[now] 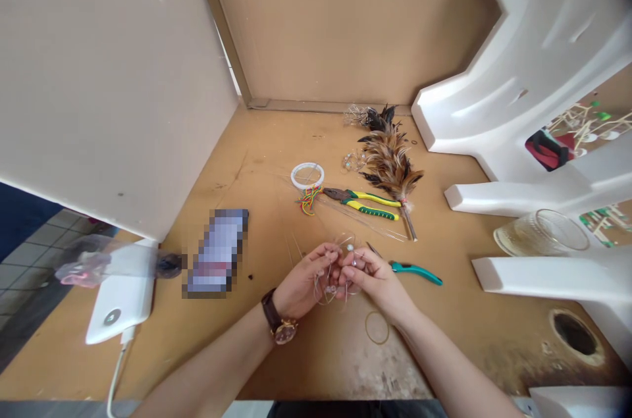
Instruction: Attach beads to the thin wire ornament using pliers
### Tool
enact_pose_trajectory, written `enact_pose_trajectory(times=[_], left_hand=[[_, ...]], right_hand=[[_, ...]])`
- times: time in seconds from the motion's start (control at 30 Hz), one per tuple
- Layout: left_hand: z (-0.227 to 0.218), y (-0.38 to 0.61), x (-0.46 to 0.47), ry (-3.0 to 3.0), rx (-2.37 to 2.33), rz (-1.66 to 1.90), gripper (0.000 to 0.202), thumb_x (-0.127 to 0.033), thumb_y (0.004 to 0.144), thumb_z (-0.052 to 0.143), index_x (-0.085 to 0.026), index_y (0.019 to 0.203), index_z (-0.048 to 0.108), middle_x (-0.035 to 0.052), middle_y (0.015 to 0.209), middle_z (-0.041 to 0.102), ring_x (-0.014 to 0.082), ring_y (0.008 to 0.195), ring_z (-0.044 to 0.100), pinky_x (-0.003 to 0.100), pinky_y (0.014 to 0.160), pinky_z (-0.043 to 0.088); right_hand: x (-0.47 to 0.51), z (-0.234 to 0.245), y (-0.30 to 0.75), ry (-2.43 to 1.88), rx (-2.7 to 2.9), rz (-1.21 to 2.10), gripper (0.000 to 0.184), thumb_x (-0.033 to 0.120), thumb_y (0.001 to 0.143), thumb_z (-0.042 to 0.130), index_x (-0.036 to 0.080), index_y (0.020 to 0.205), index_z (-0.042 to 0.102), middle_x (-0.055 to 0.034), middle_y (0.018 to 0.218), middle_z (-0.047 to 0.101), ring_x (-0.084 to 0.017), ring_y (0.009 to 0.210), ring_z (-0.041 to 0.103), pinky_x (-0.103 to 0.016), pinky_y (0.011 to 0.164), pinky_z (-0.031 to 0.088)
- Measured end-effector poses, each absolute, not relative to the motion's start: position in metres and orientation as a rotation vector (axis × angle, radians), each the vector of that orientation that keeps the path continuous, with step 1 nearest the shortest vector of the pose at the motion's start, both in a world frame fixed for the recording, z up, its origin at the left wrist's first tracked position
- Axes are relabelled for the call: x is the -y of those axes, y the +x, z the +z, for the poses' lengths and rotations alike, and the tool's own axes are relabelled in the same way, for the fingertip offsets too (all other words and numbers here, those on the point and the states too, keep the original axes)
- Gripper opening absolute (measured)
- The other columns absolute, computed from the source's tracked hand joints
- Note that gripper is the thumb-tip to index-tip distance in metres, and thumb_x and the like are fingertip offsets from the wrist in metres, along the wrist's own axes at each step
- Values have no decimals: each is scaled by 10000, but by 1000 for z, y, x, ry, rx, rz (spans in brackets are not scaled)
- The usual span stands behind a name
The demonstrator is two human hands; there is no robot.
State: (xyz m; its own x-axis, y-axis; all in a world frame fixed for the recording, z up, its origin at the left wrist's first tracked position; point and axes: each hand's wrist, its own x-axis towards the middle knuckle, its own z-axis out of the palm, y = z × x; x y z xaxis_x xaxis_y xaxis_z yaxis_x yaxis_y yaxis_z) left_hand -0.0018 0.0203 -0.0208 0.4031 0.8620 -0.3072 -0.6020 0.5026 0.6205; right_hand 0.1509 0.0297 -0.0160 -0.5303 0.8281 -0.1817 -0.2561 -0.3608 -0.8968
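In the head view, the line (316, 291) is between the two hands at the centre of the table (261, 161) edge, its clear loops hanging below the fingers, with a pale bead (350, 247) at 1 o'clock from the pinch. To work it well, I would keep the left pinch as a steady anchor and let the right do the fine moves — small pulls, even tension, loops kept apart so that the clear strand neither kinks nor snags. Tilting the work towards the light should help, as line this fine is easy to lose.

The left hand (312, 275) comes in from between 7 and 8 o'clock, palm turned inward, thumb and forefinger closed on the line. The right hand (374, 278) enters from between 4 and 5, its thumb pressed over curled fingers, gripping the line too — exactly which strand is too fine to tell. Both wrists are low, near the table. Cutter (417, 270) at 3 o'clock, pliers (345, 196) at 1, ring (293, 176) at 11, all apart from the fingers
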Motion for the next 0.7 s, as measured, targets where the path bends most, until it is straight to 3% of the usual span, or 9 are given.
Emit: enact_pose_trajectory(times=[0.17, 0.27, 0.47, 0.7], left_hand=[[-22, -10, -28, 540, -953, 1174, 192, -322, 740, 638, -157, 828, 592, 24, 827, 611, 116, 702, 567, 239, 646, 447], [-16, -15, -31, 711, -1133, 1303, 225, -377, 769, 585, -157, 805, 620, 18, 790, 617, 125, 731, 556, 246, 706, 426], [-8, -14, -27, 1004, -1305, 1306, 174, -297, 697, 672, -164, 780, 597, -15, 716, 580, 106, 657, 518, 215, 655, 404], [-7, -16, -25, 1042, -1302, 1312, 151, -305, 751, 626, -168, 753, 564, -22, 635, 565, 105, 622, 520, 213, 639, 405]], right_hand=[[-31, -13, 154, -877, 1054, 1934, 222, 351, 772, 620, 195, 896, 523, -1, 773, 622, -153, 680, 657, -299, 623, 528], [-33, -12, 157, -896, 1024, 1916, 241, 353, 765, 624, 203, 928, 529, -19, 840, 627, -161, 751, 651, -312, 662, 524], [-36, -12, 162, -870, 968, 1967, 322, 394, 809, 553, 191, 1059, 541, -86, 964, 649, -194, 835, 642, -349, 714, 504], [-37, -13, 166, -905, 954, 1962, 410, 438, 819, 516, 179, 1137, 538, -127, 1034, 643, -207, 815, 646, -355, 700, 497]])
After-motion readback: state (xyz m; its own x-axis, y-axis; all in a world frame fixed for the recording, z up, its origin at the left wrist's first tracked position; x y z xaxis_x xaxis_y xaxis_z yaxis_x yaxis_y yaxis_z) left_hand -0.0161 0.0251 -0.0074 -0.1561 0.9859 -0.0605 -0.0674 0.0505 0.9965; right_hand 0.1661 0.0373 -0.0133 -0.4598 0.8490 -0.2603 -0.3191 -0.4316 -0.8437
